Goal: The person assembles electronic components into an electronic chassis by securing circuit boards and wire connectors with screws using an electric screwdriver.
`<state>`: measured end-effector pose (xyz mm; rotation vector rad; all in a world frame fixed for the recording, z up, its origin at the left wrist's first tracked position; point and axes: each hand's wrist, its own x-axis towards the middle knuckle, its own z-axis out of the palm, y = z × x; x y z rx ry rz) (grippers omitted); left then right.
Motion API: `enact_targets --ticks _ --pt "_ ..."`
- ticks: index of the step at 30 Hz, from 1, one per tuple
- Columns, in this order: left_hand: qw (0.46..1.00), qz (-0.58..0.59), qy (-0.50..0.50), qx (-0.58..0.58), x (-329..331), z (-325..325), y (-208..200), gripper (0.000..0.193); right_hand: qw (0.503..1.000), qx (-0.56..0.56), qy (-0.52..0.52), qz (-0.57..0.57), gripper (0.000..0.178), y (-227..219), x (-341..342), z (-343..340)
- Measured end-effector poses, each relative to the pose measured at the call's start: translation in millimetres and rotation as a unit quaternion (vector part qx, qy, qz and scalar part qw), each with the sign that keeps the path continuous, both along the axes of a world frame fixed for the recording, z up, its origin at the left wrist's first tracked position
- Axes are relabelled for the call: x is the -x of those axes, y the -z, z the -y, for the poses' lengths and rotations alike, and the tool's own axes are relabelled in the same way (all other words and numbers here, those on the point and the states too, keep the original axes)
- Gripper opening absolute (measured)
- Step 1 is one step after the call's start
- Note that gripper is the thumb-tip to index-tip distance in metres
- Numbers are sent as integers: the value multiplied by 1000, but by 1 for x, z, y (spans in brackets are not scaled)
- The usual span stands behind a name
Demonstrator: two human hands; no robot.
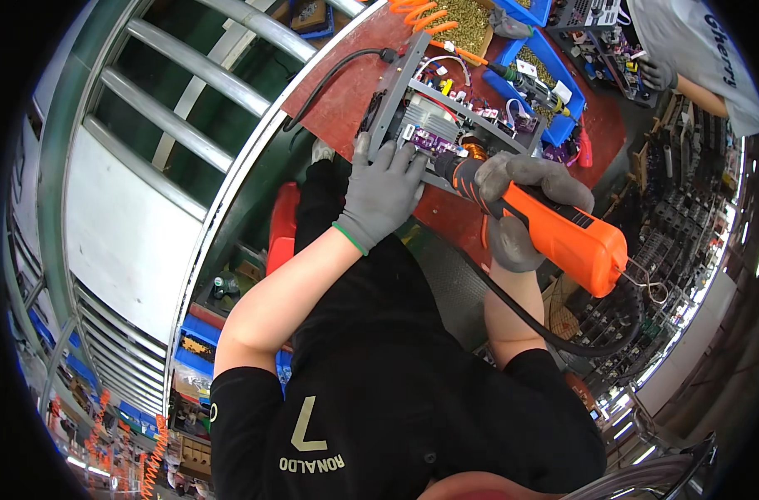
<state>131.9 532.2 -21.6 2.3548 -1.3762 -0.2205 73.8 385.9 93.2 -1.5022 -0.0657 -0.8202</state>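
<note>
The right hand point(521, 196) clenches the orange electric screwdriver point(554, 229), its long axis slanting up-left toward the metal-framed circuit assembly point(446, 117) on the red bench point(346, 92); the left hand point(384, 187) lies flat, fingers released, steadying the frame's near edge

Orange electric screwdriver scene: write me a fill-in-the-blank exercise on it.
1. The right hand grips an electric screwdriver whose body is ____.
2. The left hand rests on the metal chassis and wears a ____ glove.
3. The chassis lies on a ____ work mat.
4. The bins behind the chassis are ____.

Missing words: orange; grey; red; blue
</note>
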Motion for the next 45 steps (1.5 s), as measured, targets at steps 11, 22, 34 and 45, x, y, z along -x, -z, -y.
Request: enact_targets --ticks 11,22,34,45 --pt "1000 -6 -8 16 -1 0 0 44 978 17 -209 -1 44 -4 -27 30" --pt "1000 -6 -9 14 0 0 -1 44 996 4 -87 -18 39 -5 -17 3" --pt "1000 3 -12 18 1 0 1 45 995 -75 -66 -2 41 -6 -11 1" --pt "1000 8 -5 11 0 0 -2 45 999 -52 4 1 42 0 -3 -11"
